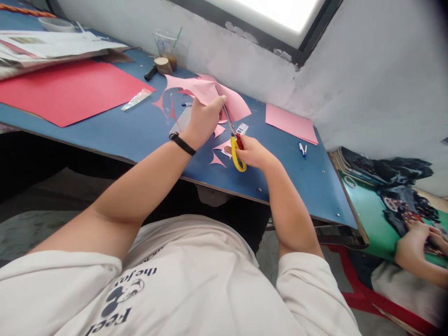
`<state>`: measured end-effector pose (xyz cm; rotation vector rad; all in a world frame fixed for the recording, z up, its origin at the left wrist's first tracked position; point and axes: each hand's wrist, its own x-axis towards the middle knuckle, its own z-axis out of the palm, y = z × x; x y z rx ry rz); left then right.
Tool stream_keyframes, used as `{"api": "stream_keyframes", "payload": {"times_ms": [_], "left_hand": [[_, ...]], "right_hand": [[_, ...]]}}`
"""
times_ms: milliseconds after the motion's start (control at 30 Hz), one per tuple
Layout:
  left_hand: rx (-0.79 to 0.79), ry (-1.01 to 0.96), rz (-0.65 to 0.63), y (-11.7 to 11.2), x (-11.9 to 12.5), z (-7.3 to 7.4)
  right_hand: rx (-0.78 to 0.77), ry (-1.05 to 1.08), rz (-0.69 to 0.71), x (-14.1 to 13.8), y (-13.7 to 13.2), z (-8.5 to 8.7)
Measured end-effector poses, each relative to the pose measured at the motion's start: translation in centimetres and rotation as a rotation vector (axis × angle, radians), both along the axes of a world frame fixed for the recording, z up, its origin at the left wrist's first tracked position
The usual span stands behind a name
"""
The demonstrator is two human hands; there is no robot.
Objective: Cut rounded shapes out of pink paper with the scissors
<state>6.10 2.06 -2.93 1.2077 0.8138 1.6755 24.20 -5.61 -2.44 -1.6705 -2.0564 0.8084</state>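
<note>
My left hand (203,119) pinches a crumpled sheet of pink paper (210,91) above the blue table (140,130); a black band sits on that wrist. My right hand (254,151) grips scissors (235,142) with yellow and red handles. Their blades point up into the pink paper near my left fingers. Small pink offcuts (217,160) lie on the table below both hands.
A large red sheet (66,91) lies at the left under stacked papers (52,46). A plastic cup (170,46) stands by the wall. More pink paper (290,123) and a pen (303,149) lie at the right. Another person's hands (425,238) work at a green table.
</note>
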Motion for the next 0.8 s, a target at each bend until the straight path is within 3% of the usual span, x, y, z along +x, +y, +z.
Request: {"api": "stream_keyframes", "payload": {"times_ms": [200,400,600,800], "left_hand": [[-0.007,0.011,0.006,0.1,0.1,-0.1],[-0.052,0.030,0.009,-1.0,0.0,1.1],[-0.173,0.007,-0.008,-2.6,-0.1,2.7],[-0.189,-0.129,-0.081,-2.2,0.0,2.7]], "right_hand": [[0.023,-0.029,0.013,0.1,0.1,-0.1],[0.131,0.032,-0.110,0.5,0.8,-1.0],[0.221,0.103,-0.062,0.9,1.2,-1.2],[0.218,0.213,-0.035,0.6,0.8,-1.0]]}}
